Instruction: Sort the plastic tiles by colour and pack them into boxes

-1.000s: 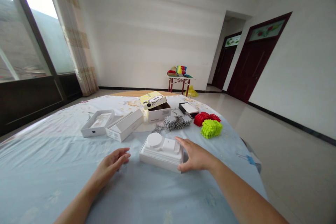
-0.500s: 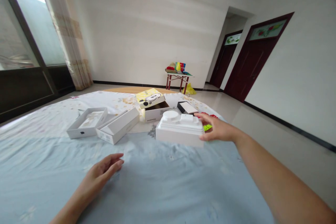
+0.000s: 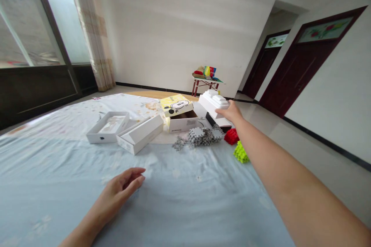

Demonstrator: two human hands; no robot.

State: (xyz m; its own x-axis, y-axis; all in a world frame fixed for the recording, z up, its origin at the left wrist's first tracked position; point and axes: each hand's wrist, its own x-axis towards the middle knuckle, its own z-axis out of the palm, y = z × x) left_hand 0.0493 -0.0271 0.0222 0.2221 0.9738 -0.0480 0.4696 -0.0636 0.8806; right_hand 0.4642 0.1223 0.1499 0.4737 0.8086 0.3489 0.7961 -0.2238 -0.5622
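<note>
My right hand (image 3: 231,112) grips the near right end of a white box (image 3: 206,105), which has a moulded white insert on top. The box is at the far right of the table, above or on a black-edged box (image 3: 220,122); whether they touch I cannot tell. Grey interlocking plastic pieces (image 3: 203,136) lie in front of it, with red pieces (image 3: 232,136) and lime-green pieces (image 3: 241,153) under and beside my right forearm. My left hand (image 3: 123,185) rests on the blue cloth, fingers loosely curled and apart from the thumb, holding nothing.
An open white box (image 3: 94,138) and a long white box (image 3: 142,139) lie at left. Behind them a yellow cartoon lid (image 3: 176,105) sits tilted on a white box (image 3: 182,124). A small table (image 3: 207,80) with colourful items stands by the wall.
My right hand has carried the white box away from me and upward to the far right, uncovering the grey, red and green pieces. My left hand stays on the cloth. The view has shifted.
</note>
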